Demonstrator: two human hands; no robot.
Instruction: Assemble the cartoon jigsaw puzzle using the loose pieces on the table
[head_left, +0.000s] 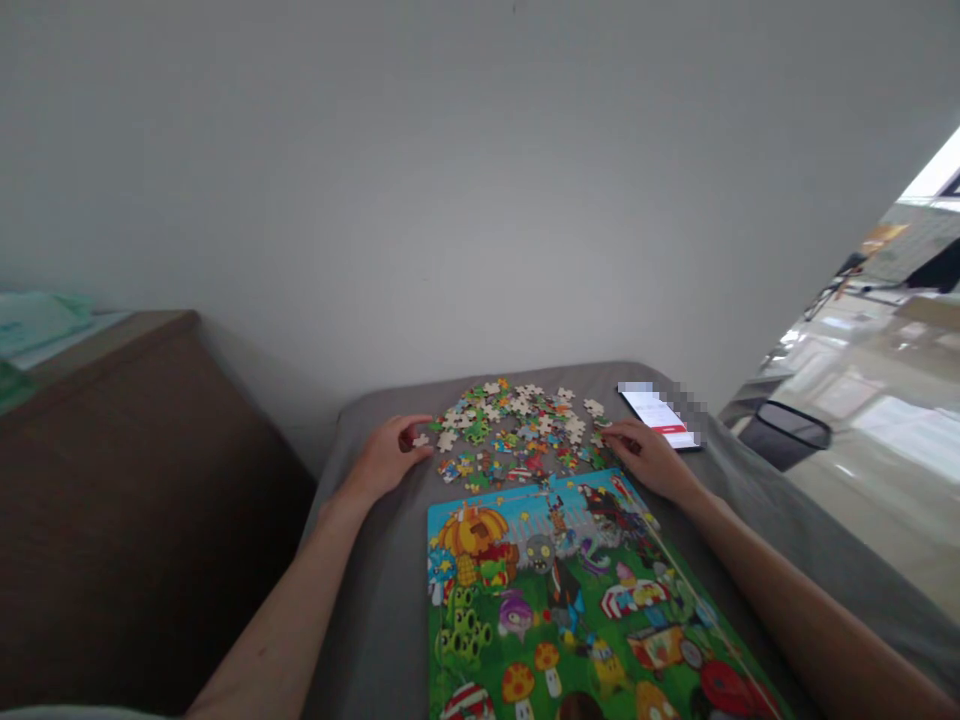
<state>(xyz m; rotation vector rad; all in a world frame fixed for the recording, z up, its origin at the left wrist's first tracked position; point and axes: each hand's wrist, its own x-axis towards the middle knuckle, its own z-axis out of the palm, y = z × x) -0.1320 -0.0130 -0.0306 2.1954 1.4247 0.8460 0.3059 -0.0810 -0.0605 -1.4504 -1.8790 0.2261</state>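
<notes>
A heap of loose jigsaw puzzle pieces (517,425) lies on a grey cloth, some with coloured faces up and others showing pale backs. At its left edge is my left hand (394,452), with thumb and index finger apart. One pale puzzle piece (421,440) lies in the gap between them. My right hand (643,452) rests at the heap's right edge, fingertips stretched to the outer pieces; no held piece is visible. Closer to me lies a colourful cartoon puzzle board (540,600) with plants and a zombie printed on it.
A phone (660,412) with a lit screen lies beyond my right hand. The grey cloth-covered surface (379,560) meets a plain wall (480,200) at the back. To the left stands a brown cabinet (112,480). A dark mesh-backed chair (784,432) stands at the right.
</notes>
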